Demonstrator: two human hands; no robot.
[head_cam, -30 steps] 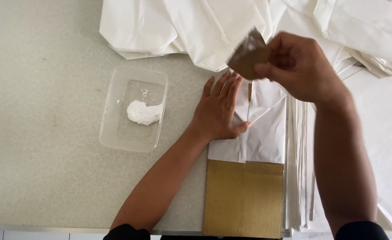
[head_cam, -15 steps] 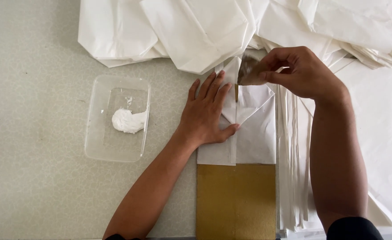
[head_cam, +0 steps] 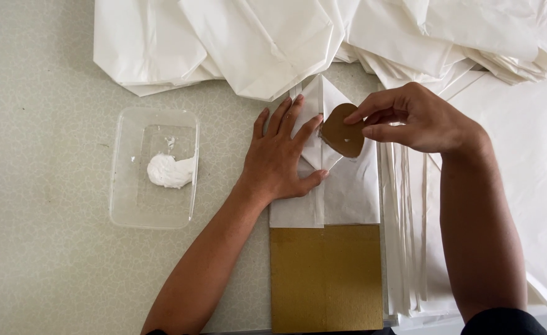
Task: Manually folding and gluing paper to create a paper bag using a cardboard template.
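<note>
Head view: left hand (head_cam: 282, 158) flat, fingers spread, pins the folded white paper bag (head_cam: 341, 192); right hand (head_cam: 419, 118) pinches a brown cardboard piece (head_cam: 343, 130) directly above the bag's pointed fold.

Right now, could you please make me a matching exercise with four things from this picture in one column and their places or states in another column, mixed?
Things:
1. left hand
2. right hand
3. clear plastic tray
4. gold board

States:
A. holds a blob of white paste
B. pinches a small brown scraper
C. lies under the folded white paper bag
D. presses flat on the folded white paper bag

Pairs: 1-D, 2-B, 3-A, 4-C
</note>
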